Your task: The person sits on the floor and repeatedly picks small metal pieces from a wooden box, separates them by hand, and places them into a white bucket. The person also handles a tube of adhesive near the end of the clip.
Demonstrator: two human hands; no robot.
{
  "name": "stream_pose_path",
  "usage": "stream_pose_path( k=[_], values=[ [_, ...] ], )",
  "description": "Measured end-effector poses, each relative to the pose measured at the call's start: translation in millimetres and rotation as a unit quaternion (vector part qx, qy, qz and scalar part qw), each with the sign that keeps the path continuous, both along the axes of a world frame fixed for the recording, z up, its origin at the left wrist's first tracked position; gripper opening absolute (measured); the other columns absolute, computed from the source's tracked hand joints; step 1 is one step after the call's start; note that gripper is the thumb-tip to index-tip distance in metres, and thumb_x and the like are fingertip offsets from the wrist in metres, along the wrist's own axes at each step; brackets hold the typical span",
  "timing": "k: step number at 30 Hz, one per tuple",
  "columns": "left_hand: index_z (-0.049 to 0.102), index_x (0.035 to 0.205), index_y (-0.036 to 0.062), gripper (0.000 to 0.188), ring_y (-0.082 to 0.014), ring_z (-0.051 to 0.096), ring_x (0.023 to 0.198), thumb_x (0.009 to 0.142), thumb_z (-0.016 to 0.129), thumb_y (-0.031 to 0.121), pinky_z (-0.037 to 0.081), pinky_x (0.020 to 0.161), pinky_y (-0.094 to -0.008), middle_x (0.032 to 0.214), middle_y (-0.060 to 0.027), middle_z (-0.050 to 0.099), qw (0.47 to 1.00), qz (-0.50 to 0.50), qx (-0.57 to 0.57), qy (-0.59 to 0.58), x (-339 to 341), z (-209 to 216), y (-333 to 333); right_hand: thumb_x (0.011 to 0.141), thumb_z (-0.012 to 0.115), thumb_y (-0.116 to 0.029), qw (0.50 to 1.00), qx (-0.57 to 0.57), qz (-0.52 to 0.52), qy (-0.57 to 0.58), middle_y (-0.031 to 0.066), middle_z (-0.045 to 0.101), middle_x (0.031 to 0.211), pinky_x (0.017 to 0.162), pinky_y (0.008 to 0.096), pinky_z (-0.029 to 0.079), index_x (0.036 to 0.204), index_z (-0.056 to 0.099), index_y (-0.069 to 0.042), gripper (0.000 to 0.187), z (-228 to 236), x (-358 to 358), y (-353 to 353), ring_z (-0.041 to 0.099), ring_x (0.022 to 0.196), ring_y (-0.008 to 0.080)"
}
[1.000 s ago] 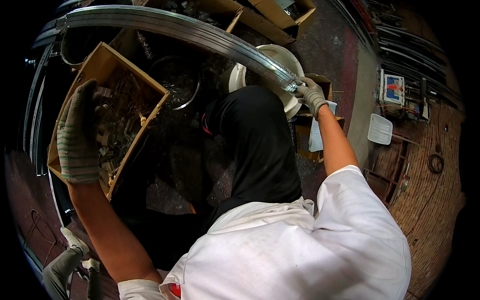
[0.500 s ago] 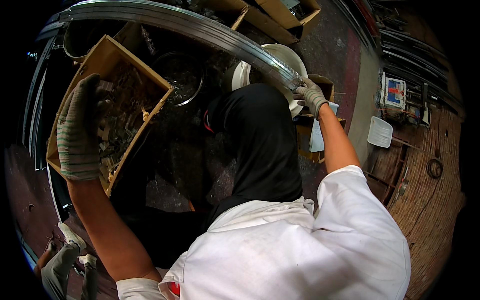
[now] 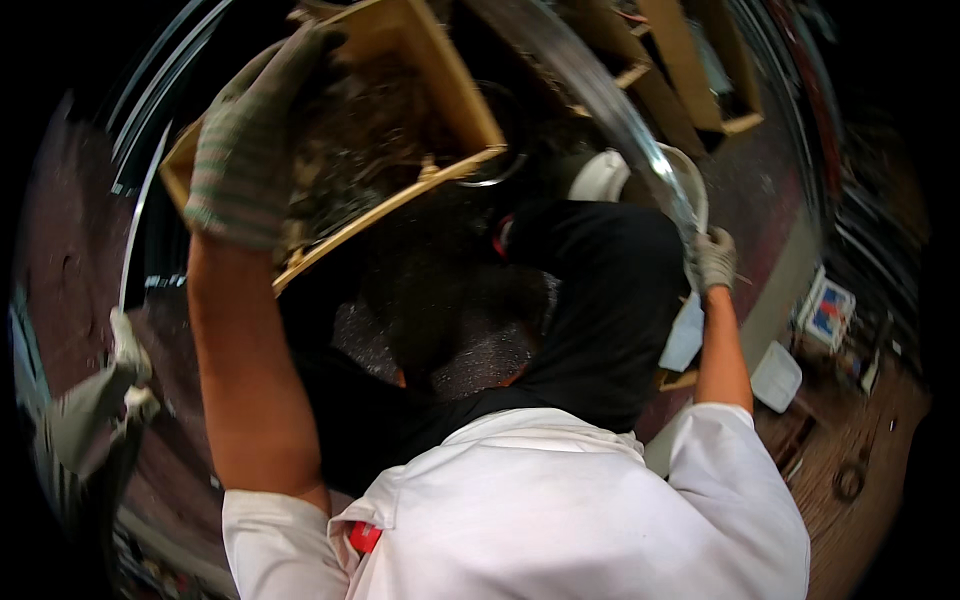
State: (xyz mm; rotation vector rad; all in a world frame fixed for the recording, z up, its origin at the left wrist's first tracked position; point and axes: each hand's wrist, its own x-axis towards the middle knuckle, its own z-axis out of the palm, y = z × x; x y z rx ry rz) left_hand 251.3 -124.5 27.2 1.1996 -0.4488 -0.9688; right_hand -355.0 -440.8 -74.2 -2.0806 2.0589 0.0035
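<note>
My right hand (image 3: pixel 714 260), in a striped work glove, is closed around the near end of a long shiny metal channel (image 3: pixel 622 110). The channel runs away past my raised knee toward the top of the view. My left hand (image 3: pixel 250 150), also gloved, hovers over the left side of a wooden box (image 3: pixel 462 85). Its fingers stretch out toward the box's far rim, smeared by motion, and nothing shows in them. Small metal parts (image 3: pixel 370 140) lie inside the box, too blurred to name.
White buckets (image 3: pixel 600 178) stand beyond my knee, partly behind the channel. Brown boxes (image 3: pixel 685 65) sit at the far right. A white tray (image 3: pixel 776 377) lies on the floor to the right. At the left edge another person's legs (image 3: pixel 80 420) show near long metal strips (image 3: pixel 150 215).
The view has turned, shifting the box and buckets rightward. The channel now slopes more steeply, with my right hand still on its end. My left hand has reached farther forward over the box.
</note>
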Motion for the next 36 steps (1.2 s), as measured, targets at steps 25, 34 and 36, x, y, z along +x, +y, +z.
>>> stream_pose_path(
  k=[25, 34, 36],
  values=[
    [0.074, 0.102, 0.0085, 0.015, -0.0113, 0.067, 0.073, 0.098, 0.072, 0.022, 0.056, 0.067, -0.0245, 0.087, -0.0013, 0.073, 0.969, 0.215, -0.058, 0.107, 27, 32, 50, 0.092, 0.057, -0.046, 0.754, 0.287, 0.588, 0.067, 0.0221, 0.07, 0.125, 0.096, 0.0471, 0.054, 0.129, 0.068, -0.006, 0.056, -40, 568, 239, 0.069, 0.113, 0.0365],
    [0.074, 0.102, 0.009, 0.015, -0.0111, 0.068, 0.073, 0.098, 0.072, 0.023, 0.056, 0.069, -0.0248, 0.087, -0.001, 0.074, 0.972, 0.196, -0.078, 0.101, 27, 34, 58, 0.091, 0.056, -0.052, 0.744, 0.258, 0.615, 0.051, 0.0202, 0.073, 0.12, 0.091, 0.0452, 0.056, 0.128, 0.07, -0.008, 0.058, -91, 571, 228, 0.071, 0.11, 0.0339],
    [0.074, 0.102, 0.009, 0.015, -0.011, 0.068, 0.074, 0.098, 0.072, 0.023, 0.056, 0.069, -0.0248, 0.087, -0.001, 0.074, 0.973, 0.203, -0.071, 0.089, 29, 40, 66, 0.093, 0.055, -0.052, 0.731, 0.261, 0.627, 0.058, 0.0205, 0.072, 0.12, 0.093, 0.0453, 0.055, 0.127, 0.07, -0.008, 0.058, -92, 577, 238, 0.071, 0.111, 0.0347]
  ],
)
